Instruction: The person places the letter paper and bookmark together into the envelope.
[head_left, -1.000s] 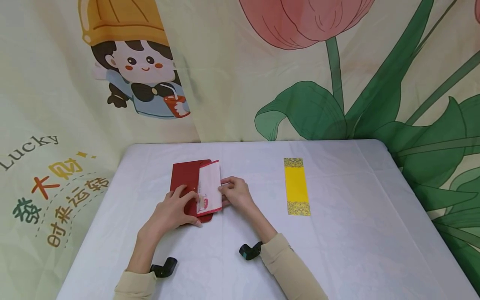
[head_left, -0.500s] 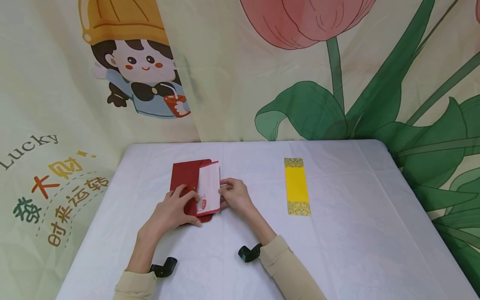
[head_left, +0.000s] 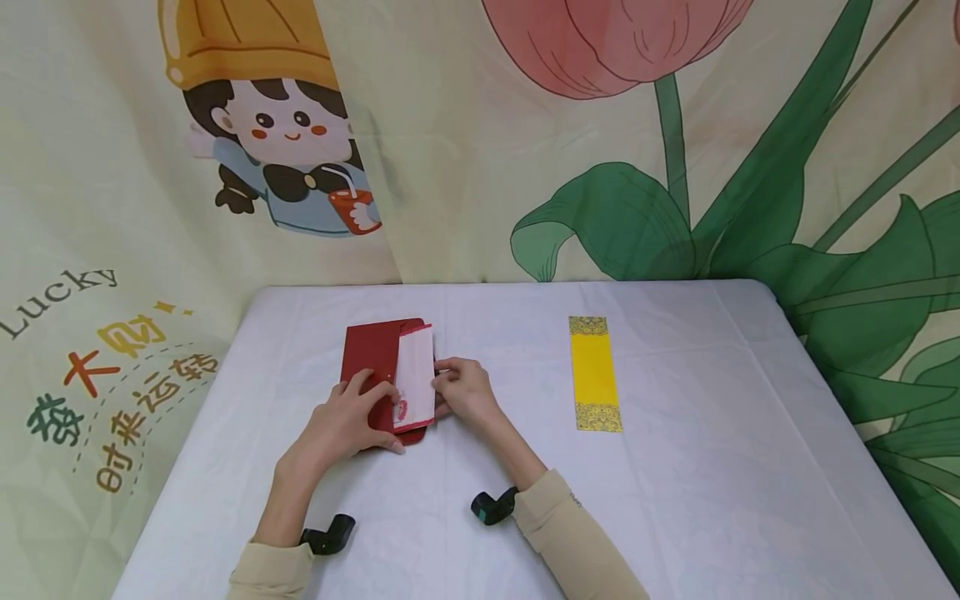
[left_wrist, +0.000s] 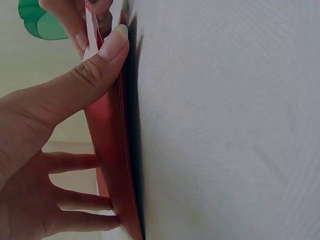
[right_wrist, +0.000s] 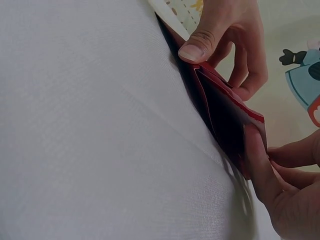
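Note:
A red envelope [head_left: 367,350] lies on the white table in the head view, its flap side facing right. My left hand [head_left: 347,417] grips it, fingers bent on its upper face and thumb at the near edge. A white paper slip with red edges and red print [head_left: 415,375] lies at its right end, partly inside the mouth as it appears. My right hand [head_left: 468,390] pinches the slip's right edge. In the right wrist view the envelope's mouth [right_wrist: 200,75] gapes near my left thumb. The slip's left part is hidden.
A yellow strip with patterned gold ends [head_left: 596,372] lies to the right on the white-covered table [head_left: 712,467]. Behind the table hangs a printed cloth [head_left: 450,167] with a cartoon figure and a tulip. Black camera mounts [head_left: 328,535] sit at both wrists.
My right hand has moved slightly left, and the slip has slid left with it over or into the envelope. The left hand and the envelope stay in place.

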